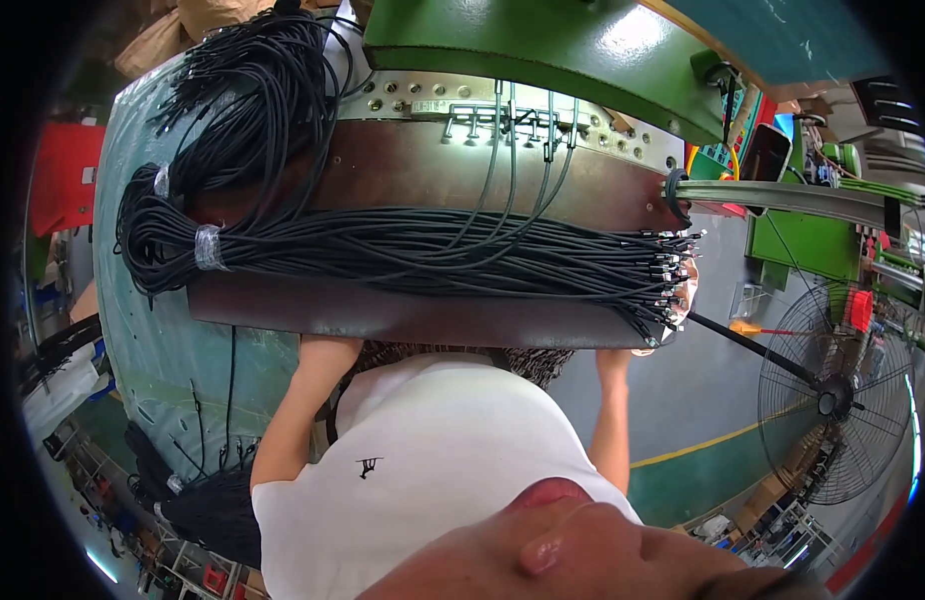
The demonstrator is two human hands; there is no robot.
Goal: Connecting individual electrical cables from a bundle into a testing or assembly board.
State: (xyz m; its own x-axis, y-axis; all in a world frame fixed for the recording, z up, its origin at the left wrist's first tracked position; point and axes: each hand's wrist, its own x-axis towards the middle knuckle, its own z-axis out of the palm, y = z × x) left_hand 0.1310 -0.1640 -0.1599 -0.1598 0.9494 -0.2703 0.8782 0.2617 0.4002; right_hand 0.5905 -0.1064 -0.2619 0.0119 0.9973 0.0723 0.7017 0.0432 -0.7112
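Note:
A thick bundle of black cables (433, 250) lies along a brown metal plate (403, 315), taped at its left end and ending in metal connectors (668, 270) at the right. My left forearm (303, 400) runs up under the plate's near edge, and the hand is hidden there. My right forearm (611, 420) rises to the plate's right corner. Only a bit of my right hand (686, 292) shows behind the connector ends, so its grip is unclear. My white shirt (433, 450) fills the lower middle.
A green machine body (543, 40) with a row of cable fittings (493, 120) stands behind the plate. Looped black cables (253, 90) hang at upper left, and more lie at lower left (208, 505). A standing fan (838, 395) is at right on a grey floor with a yellow line (703, 445).

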